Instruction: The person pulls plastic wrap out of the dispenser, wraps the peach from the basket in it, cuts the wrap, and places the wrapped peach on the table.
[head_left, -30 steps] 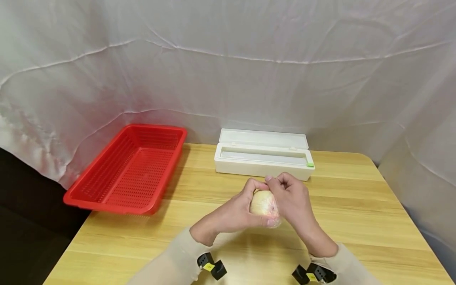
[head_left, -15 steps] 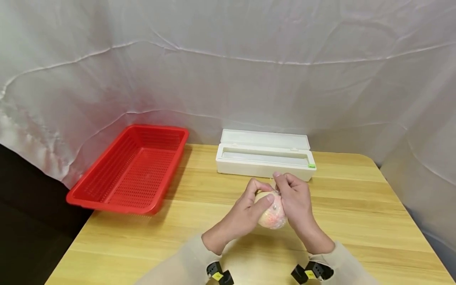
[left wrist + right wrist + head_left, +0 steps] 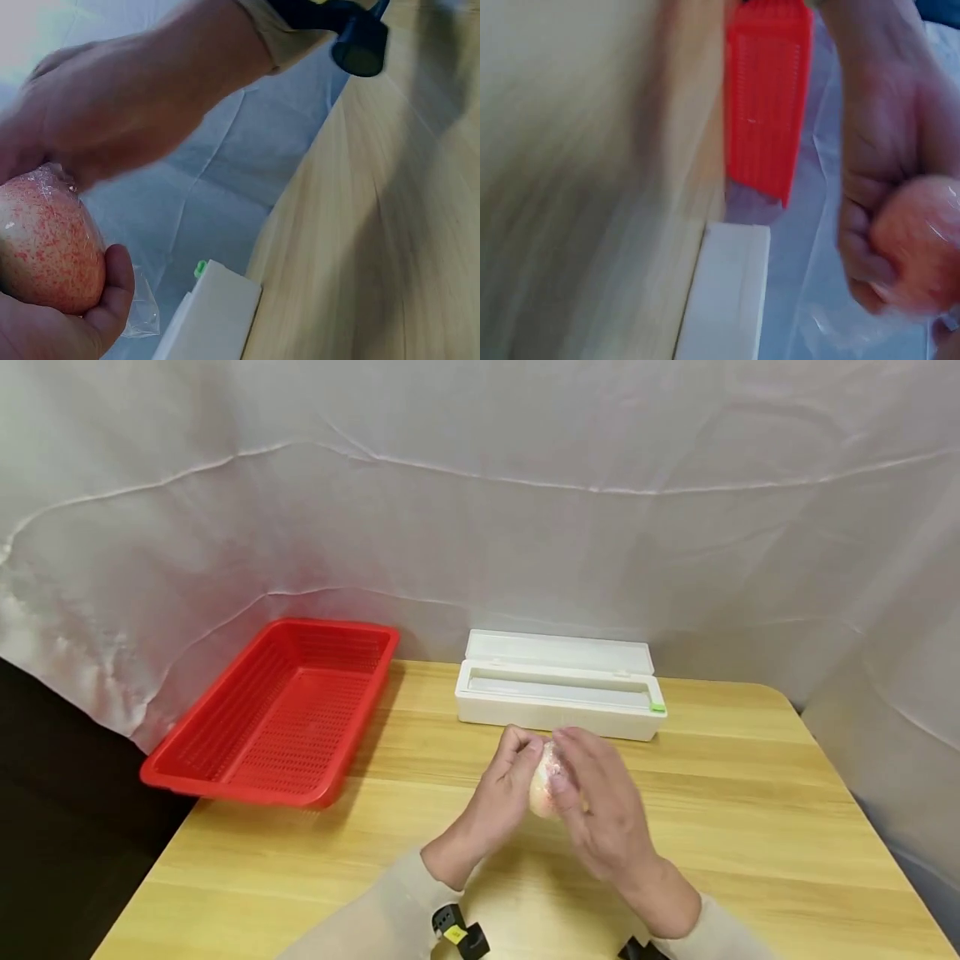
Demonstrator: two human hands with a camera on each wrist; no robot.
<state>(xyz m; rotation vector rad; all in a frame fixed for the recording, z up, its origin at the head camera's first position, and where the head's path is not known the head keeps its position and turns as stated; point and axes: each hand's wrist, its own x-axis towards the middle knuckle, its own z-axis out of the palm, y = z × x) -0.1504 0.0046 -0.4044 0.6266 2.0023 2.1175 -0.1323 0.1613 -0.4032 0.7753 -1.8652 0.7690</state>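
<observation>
A pale, red-speckled apple (image 3: pixel 542 787) wrapped in clear film is held above the wooden table (image 3: pixel 750 827), in front of the white film dispenser box (image 3: pixel 558 714). My left hand (image 3: pixel 517 764) grips it from the left; in the left wrist view its thumb curls under the apple (image 3: pixel 45 247). My right hand (image 3: pixel 577 772) lies over the apple's right and top side with fairly straight fingers, covering most of it. A loose flap of film (image 3: pixel 142 311) hangs below the apple. In the right wrist view the left hand (image 3: pixel 870 195) curls round the apple (image 3: pixel 919 240).
A red perforated basket (image 3: pixel 225 777) sits at the table's back left, overhanging the edge. The dispenser box stands with its lid raised at the back centre, with a green tab (image 3: pixel 657 707) on its right end. A white sheet hangs behind the table.
The apple has been turned and carried slightly left and away. My right hand stopped pinching the film at the top and now lies flat over the apple.
</observation>
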